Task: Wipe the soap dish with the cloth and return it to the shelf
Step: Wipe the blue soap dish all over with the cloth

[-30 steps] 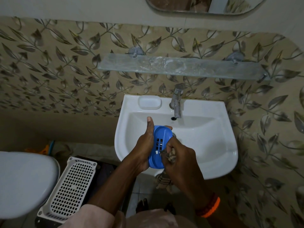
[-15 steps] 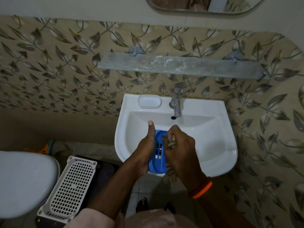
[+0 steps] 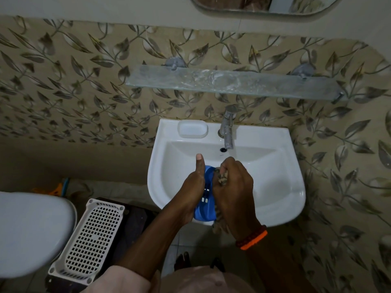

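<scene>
Over the sink (image 3: pixel 275 208), the left hand (image 3: pixel 191 191) grips the blue soap dish (image 3: pixel 204 206) on edge, thumb up. The right hand (image 3: pixel 232 187), fist closed on the patterned cloth (image 3: pixel 222 177), presses it against the dish. The glass shelf (image 3: pixel 232 82) above is bare. No readable writing shows.

Sink (image 3: pixel 281 199): fixed to the wall, middle of the view.
Tap (image 3: pixel 227 129): on the sink's back rim, right of centre.
Moulded soap recess (image 3: pixel 192 129): on the back rim, left of the tap.
Shelf (image 3: pixel 232 82): on the wall above the sink, below the mirror (image 3: pixel 264 5).
Soap dish (image 3: pixel 205 206): over the sink's front left part, between left hand (image 3: pixel 193 187) and right hand (image 3: pixel 234 191).
Cloth (image 3: pixel 222 176): in the right hand, against the dish.
Perforated basket (image 3: pixel 91 237): on the floor, left of the sink.
Toilet (image 3: pixel 27 229): left of the basket.
</scene>
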Action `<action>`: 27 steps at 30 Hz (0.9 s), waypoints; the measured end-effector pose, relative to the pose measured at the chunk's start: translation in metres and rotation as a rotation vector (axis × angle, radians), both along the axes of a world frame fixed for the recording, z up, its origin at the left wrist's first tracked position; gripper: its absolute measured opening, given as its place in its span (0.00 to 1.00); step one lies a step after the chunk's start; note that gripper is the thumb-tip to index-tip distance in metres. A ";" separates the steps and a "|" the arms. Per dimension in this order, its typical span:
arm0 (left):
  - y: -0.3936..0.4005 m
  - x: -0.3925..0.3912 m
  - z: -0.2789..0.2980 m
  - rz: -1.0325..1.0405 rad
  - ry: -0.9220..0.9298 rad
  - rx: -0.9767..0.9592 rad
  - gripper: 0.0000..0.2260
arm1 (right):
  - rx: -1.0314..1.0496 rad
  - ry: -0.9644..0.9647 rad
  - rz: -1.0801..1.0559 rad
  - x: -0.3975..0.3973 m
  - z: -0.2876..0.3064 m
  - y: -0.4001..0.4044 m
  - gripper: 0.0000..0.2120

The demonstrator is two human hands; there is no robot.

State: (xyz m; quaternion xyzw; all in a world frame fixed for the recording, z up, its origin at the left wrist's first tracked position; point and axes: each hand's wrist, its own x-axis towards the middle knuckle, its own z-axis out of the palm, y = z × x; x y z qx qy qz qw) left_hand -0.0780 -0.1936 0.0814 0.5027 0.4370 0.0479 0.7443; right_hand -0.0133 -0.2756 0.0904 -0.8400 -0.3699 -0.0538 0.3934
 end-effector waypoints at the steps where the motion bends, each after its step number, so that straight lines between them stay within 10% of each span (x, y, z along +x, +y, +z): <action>1: 0.002 0.002 0.000 -0.005 0.012 0.023 0.29 | 0.026 0.020 -0.027 0.001 0.001 -0.001 0.11; 8: 0.005 -0.003 -0.003 -0.007 0.055 -0.005 0.34 | -0.009 0.352 -0.079 0.008 -0.009 -0.016 0.09; 27: 0.013 0.004 0.009 0.000 0.115 0.074 0.28 | -0.023 0.312 0.066 0.001 -0.014 -0.016 0.06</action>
